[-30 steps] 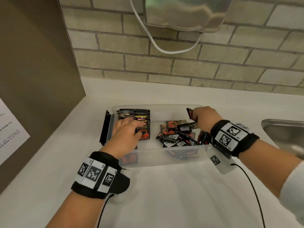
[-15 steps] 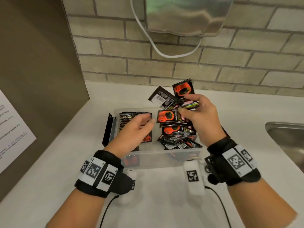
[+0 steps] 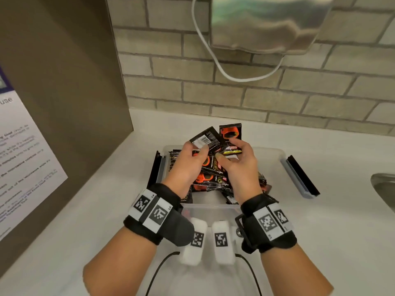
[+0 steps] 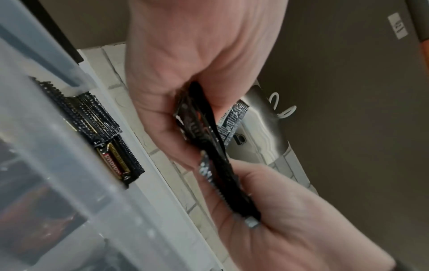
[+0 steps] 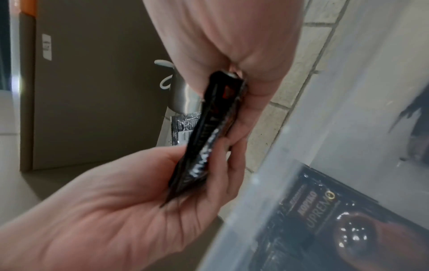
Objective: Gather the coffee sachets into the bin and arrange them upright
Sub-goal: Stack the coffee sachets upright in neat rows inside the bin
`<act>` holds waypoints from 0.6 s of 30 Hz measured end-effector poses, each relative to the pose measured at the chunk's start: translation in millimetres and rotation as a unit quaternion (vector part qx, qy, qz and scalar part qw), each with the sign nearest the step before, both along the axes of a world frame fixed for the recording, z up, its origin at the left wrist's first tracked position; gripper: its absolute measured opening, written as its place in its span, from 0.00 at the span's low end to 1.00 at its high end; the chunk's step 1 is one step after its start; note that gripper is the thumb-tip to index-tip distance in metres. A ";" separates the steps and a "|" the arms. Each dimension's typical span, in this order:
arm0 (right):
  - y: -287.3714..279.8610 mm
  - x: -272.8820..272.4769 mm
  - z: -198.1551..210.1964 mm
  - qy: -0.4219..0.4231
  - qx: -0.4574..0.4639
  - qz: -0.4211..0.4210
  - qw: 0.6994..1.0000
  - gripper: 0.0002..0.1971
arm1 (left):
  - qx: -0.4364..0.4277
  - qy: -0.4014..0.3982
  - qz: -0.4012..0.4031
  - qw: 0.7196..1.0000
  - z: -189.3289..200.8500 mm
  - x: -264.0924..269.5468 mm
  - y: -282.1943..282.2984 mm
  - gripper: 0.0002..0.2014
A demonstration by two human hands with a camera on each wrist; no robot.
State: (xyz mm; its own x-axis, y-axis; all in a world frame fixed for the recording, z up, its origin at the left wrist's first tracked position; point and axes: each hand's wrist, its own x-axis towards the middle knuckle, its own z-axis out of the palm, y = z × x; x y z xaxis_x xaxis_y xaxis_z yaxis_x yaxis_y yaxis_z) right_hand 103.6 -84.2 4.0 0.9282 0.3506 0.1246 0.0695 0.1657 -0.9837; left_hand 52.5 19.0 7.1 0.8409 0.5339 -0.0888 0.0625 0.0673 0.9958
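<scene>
Both hands hold one bundle of black-and-orange coffee sachets (image 3: 213, 142) above the clear plastic bin (image 3: 271, 151). My left hand (image 3: 198, 150) pinches the bundle's left side and my right hand (image 3: 228, 150) grips its right side. The left wrist view shows the bundle (image 4: 209, 146) edge-on between the left hand (image 4: 192, 110) and the right hand (image 4: 255, 201). From the right wrist, the bundle (image 5: 209, 137) sits between the right hand (image 5: 232, 88) and the left hand (image 5: 162, 183). Several sachets (image 3: 174, 159) stand upright at the bin's left end (image 4: 99, 124). Loose sachets (image 3: 209, 182) lie flat in the middle.
The bin's dark latch flaps (image 3: 299, 176) hang out on both ends. A steel sink (image 3: 384, 189) begins at the right edge. A brown panel (image 3: 64, 82) with a paper notice stands on the left. A steel wall unit (image 3: 267, 24) with a white cable hangs above the brick wall.
The right hand has lifted a bundle of sachets out of the bin. The left hand has left the upright row and come over to take hold of the bundle too.
</scene>
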 end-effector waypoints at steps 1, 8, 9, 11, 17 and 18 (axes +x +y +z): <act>0.8 0.7 -1.8 -0.003 -0.006 0.005 1.000 0.24 | 0.000 -0.003 -0.005 1.000 -1.7 -0.3 -0.3 0.14; 0.1 5.0 -7.5 -0.016 -0.042 0.005 0.999 0.24 | 0.012 -0.029 0.005 1.000 -5.9 -3.9 1.3 0.04; -0.9 6.1 -8.2 -0.007 -0.040 -0.001 0.999 0.21 | -0.008 -0.040 0.016 0.999 -4.5 -5.1 2.5 0.04; -6.5 9.4 -7.1 0.009 -0.029 -0.029 0.999 0.13 | 0.002 -0.059 0.048 0.997 -3.3 -7.1 7.9 0.03; -20.9 20.7 -2.0 0.059 0.027 -0.056 0.996 0.16 | 0.175 -0.113 0.090 0.974 -8.9 -8.6 24.8 0.22; -22.0 21.3 -0.6 0.051 0.018 -0.063 0.997 0.20 | 0.212 -0.120 0.091 0.966 -8.6 -9.5 24.7 0.25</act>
